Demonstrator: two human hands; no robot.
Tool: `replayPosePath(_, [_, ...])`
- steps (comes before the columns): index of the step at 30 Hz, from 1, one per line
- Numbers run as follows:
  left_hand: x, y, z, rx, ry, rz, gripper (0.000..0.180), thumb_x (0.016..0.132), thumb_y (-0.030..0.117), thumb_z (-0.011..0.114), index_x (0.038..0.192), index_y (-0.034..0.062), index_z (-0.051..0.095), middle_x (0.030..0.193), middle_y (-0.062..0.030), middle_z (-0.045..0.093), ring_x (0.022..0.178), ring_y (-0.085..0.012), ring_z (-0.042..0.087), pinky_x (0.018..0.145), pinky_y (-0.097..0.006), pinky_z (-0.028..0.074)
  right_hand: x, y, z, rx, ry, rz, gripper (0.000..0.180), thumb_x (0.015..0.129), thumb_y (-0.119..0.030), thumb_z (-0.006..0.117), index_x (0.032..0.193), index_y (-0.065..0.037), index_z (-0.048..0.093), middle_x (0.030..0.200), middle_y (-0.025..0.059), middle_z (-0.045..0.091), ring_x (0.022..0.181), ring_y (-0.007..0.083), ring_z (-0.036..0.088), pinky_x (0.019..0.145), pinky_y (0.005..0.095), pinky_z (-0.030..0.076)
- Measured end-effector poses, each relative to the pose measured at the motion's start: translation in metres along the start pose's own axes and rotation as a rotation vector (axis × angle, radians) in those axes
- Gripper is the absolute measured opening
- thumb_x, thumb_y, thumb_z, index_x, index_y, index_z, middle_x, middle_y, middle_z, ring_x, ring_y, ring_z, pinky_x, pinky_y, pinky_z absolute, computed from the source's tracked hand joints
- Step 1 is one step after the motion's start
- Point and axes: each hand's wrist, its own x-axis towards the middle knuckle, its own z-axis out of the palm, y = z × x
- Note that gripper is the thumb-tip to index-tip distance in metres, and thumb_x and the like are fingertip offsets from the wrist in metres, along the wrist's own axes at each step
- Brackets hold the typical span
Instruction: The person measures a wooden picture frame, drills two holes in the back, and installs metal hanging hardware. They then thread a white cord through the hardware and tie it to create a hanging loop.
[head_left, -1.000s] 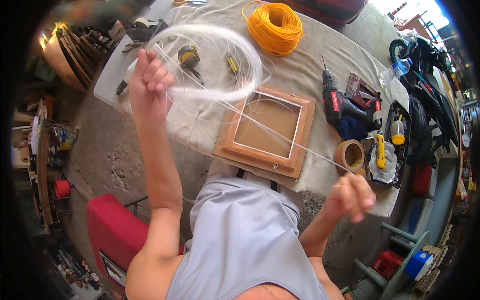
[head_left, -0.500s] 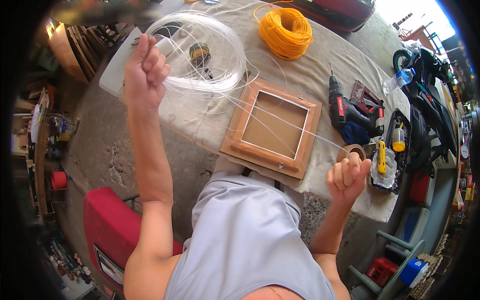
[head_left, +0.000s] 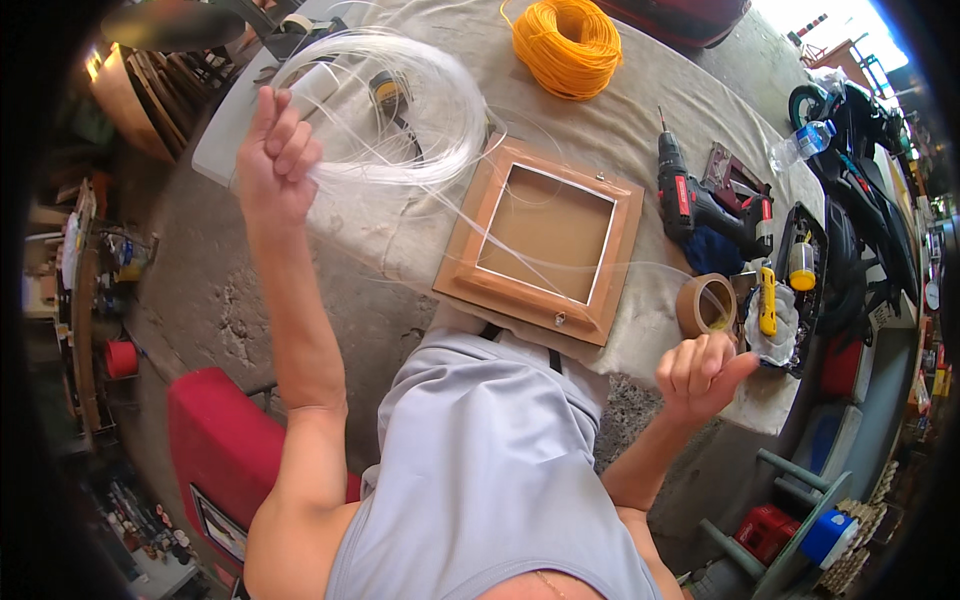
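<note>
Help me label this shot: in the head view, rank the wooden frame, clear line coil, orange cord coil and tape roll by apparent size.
1. Wooden frame and clear line coil: too alike to rank.
2. Orange cord coil
3. Tape roll

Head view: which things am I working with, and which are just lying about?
In use:
clear coil, in your left hand
frame, probably, with strands across it

Apparently just lying about:
orange rope
drill
tape roll
cutter
bottle
</note>
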Motion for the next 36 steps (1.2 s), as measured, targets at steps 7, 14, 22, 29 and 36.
replayPosePath(7, [0.009,0.007,0.020,0.283,0.052,-0.031,0.022,0.097,0.025,0.055,0.092,0.0036,0.056,0.056,0.0055,0.033,0.041,-0.0035,0.029,0.036,-0.020,0.022,-0.017,-0.013,0.012,-0.186,0.095,0.019,0.033,0.101,-0.022,0.043,0.091,0.006,0.055,0.044,-0.0034,0.031,0.032,0.0076,0.022,0.035,0.0283,0.021])
replayPosePath(14, [0.026,0.016,0.015,0.178,0.006,-0.077,0.024,0.098,0.025,0.052,0.093,0.0020,0.055,0.056,0.0041,0.034,0.042,-0.0050,0.032,0.037,-0.020,0.027,-0.020,-0.012,0.022,-0.383,-0.039,-0.068,0.027,0.096,-0.016,0.049,0.076,0.000,0.056,0.051,0.0039,0.048,0.043,0.0138,0.049,0.044,0.0281,0.034])
replayPosePath(22, [0.025,0.006,-0.012,-0.059,-0.029,-0.147,0.024,0.098,0.024,0.052,0.093,0.0010,0.054,0.056,0.0036,0.034,0.041,-0.0059,0.031,0.035,-0.021,0.028,-0.024,0.002,0.021,0.405,-0.198,-0.211,0.040,0.093,-0.025,0.055,0.068,0.006,0.059,0.056,0.0105,0.057,0.038,0.0177,0.049,0.037,0.0279,0.034])
replayPosePath(29, [0.037,0.030,0.022,0.301,0.049,-0.011,0.020,0.098,0.021,0.052,0.094,0.0015,0.055,0.055,0.0049,0.031,0.038,-0.0035,0.028,0.032,-0.019,0.023,-0.029,-0.036,0.006,-0.466,0.110,0.147,0.040,0.090,-0.028,0.059,0.067,0.004,0.059,0.052,0.0080,0.053,0.035,0.0156,0.043,0.035,0.0282,0.029])
replayPosePath(36, [0.051,0.022,-0.021,0.075,0.092,-0.093,0.023,0.096,0.023,0.057,0.093,0.0007,0.054,0.055,0.0049,0.033,0.040,-0.0045,0.031,0.035,-0.020,0.025,-0.021,-0.033,-0.001,0.303,0.090,-0.232,0.036,0.089,-0.026,0.060,0.061,-0.004,0.056,0.055,0.0043,0.055,0.037,0.0164,0.046,0.035,0.0264,0.025])
